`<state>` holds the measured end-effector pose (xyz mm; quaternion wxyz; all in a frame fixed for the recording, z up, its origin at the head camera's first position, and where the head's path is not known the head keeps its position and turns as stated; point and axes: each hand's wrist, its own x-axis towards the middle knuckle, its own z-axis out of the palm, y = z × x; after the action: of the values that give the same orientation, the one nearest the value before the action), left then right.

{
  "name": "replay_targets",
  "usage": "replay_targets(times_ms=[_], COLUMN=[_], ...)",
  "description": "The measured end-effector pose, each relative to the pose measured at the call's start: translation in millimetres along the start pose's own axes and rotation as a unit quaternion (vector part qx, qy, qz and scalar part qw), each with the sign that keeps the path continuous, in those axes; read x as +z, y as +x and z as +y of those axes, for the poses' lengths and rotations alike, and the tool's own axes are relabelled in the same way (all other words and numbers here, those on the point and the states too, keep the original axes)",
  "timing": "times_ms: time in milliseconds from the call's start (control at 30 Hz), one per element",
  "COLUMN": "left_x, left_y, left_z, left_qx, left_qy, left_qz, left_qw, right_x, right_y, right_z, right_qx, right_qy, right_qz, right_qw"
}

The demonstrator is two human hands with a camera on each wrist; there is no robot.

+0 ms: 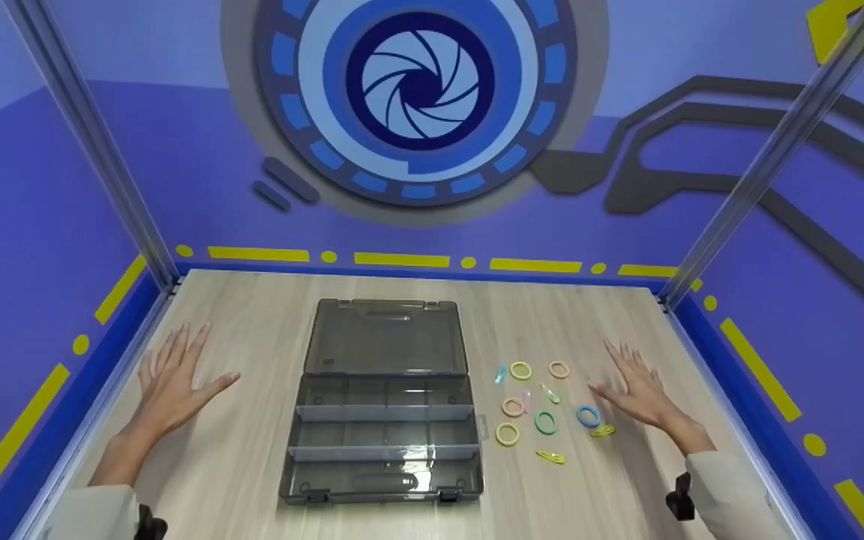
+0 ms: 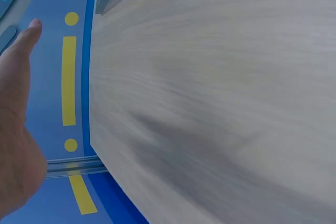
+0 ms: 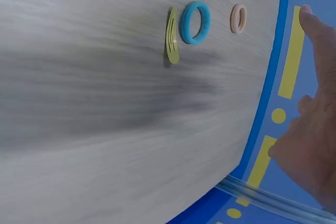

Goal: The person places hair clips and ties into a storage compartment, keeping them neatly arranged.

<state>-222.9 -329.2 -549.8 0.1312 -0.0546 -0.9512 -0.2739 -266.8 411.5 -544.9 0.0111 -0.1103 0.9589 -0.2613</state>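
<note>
My left hand (image 1: 173, 386) is held above the table on the left with its fingers spread, holding nothing. On the right, my right hand (image 1: 640, 391) also hovers with straight fingers and nothing in it. Nearest to it are a blue hair tie (image 1: 588, 416) and a yellow hair clip (image 1: 602, 430). Further in lie a green hair tie (image 1: 545, 422), a peach hair tie (image 1: 559, 369), a pink hair tie (image 1: 513, 407), yellow hair ties (image 1: 508, 434), and more snap clips, among them a yellow one (image 1: 550, 457). Between the hands stands a grey see-through organizer box (image 1: 385, 337), lid folded back.
White dividers (image 1: 383, 452) split the organizer into long rows. The wooden table (image 1: 244, 450) is walled by blue-purple panels (image 1: 199, 187) at the back and sides. Metal posts (image 1: 94, 142) rise at its far corners.
</note>
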Motion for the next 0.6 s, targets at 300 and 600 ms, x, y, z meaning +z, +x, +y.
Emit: replay_targets(times_ms=[300, 600], left_x=[12.0, 22.4], left_y=[1.0, -4.3], left_z=[7.2, 17.4], left_qx=[-0.029, -0.058], left_qy=[-0.077, -0.173], left_qz=[-0.004, -0.025], left_qw=[0.9966, 0.9829], right_x=[5, 9], right_y=[-8.8, -11.0], right_z=[7, 7], right_qx=[0.007, 0.018], right_qy=[0.086, 0.132], right_qz=[0.004, 0.012], right_qw=[0.9963, 0.991])
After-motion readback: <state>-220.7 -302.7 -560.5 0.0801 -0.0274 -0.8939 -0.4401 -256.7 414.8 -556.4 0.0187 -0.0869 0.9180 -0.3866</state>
